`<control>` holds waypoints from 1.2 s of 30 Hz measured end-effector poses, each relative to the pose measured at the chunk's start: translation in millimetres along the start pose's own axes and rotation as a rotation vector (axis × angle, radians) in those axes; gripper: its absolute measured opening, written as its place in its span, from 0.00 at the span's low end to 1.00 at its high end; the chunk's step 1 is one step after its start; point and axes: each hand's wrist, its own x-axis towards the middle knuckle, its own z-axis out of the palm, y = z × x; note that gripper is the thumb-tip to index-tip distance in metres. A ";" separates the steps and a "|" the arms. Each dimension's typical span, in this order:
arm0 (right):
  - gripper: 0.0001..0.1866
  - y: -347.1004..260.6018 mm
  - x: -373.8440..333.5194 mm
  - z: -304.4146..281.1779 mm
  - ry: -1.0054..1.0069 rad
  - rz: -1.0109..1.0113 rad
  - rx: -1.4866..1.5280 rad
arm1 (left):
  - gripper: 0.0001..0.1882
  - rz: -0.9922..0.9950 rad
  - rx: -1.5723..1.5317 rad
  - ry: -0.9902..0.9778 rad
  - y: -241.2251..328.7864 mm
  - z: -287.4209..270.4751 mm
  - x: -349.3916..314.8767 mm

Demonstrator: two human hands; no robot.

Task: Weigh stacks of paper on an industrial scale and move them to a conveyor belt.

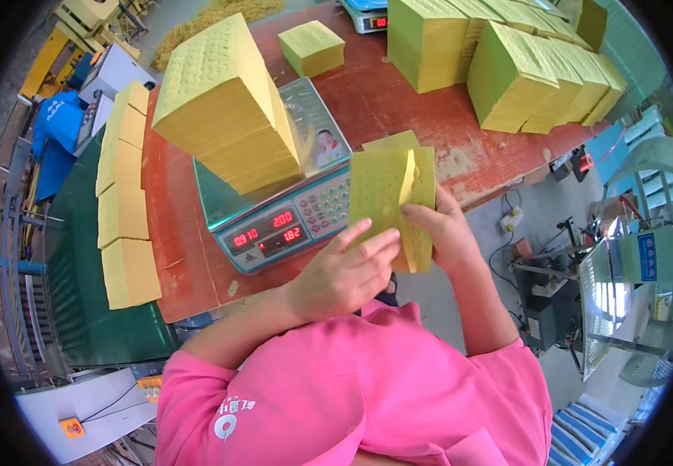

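Note:
In front of my chest is a small bundle of yellow perforated paper sheets [375,186], its upper layer folded back along the right side. My right hand [439,225] grips the bundle's right edge, thumb on the front. The fingers of my left hand [348,268] are partly spread, with their tips against the lower front of the sheets. To the left, a tall stack of the same yellow paper [220,101] stands on a digital scale [274,233] with lit red digits. Its lower right part reaches close to the scale's keypad.
The scale stands on a worn red table [398,101]. A short paper stack [311,48] lies behind it, and large paper blocks [507,78] fill the back right. More stacks [128,210] line a green surface [88,318] at left. A metal chair [647,256] stands at right.

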 end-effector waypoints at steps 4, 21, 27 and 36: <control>0.24 -3.6 37.3 -87.5 0.176 -0.216 -0.426 | 0.23 -0.357 -0.214 0.014 4.2 36.9 7.1; 0.25 -7.3 143.5 -115.6 -0.055 0.026 -0.681 | 0.20 -1.092 -0.413 0.035 57.1 32.7 -72.6; 0.26 -9.7 136.6 -97.7 0.040 -0.040 -0.977 | 0.19 -1.285 -0.399 0.135 63.7 18.4 -101.2; 0.25 -17.1 142.5 -26.2 0.041 -0.681 -1.057 | 0.32 -1.360 -0.792 0.873 -75.7 -126.0 -123.8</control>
